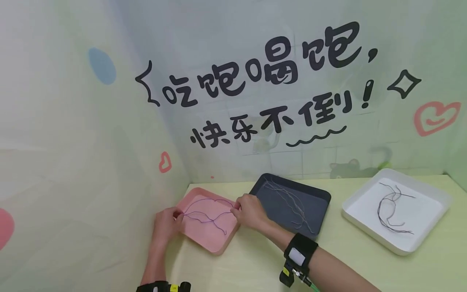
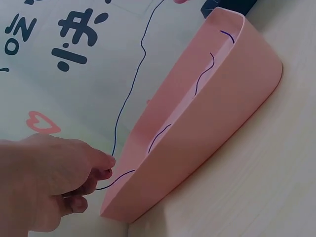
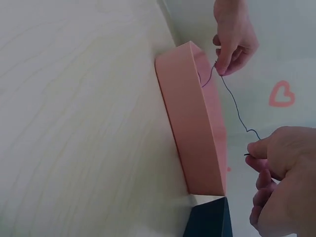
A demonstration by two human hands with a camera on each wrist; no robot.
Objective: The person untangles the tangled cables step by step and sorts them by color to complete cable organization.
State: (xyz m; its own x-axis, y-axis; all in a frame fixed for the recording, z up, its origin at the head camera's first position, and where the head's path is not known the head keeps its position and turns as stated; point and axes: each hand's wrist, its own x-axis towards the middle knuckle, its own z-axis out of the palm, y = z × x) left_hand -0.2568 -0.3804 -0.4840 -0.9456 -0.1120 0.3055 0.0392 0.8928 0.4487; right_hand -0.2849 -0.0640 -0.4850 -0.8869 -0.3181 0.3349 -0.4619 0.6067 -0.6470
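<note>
My left hand (image 1: 168, 224), at the left side of the pink tray (image 1: 209, 241), pinches a thin blue-purple wire (image 2: 129, 94) between thumb and fingertips. My right hand (image 1: 251, 211) pinches the same wire near the tray's right corner, and a short dark end pokes past its fingertips in the right wrist view. Between the hands the wire runs in a loose, wavy line above the tray. More blue-purple strands (image 1: 198, 219) lead from the left fingers into the tray, crossing one another. Whether these belong to the same wire I cannot tell.
Right of the pink tray stands a dark blue-grey tray (image 1: 315, 202) with several thin pale strands (image 1: 292, 198). Farther right, a white tray (image 1: 423, 227) holds several dark, curved strands (image 1: 380, 209). A printed curtain (image 1: 233, 48) hangs behind the pale table (image 1: 270, 267) and along its left.
</note>
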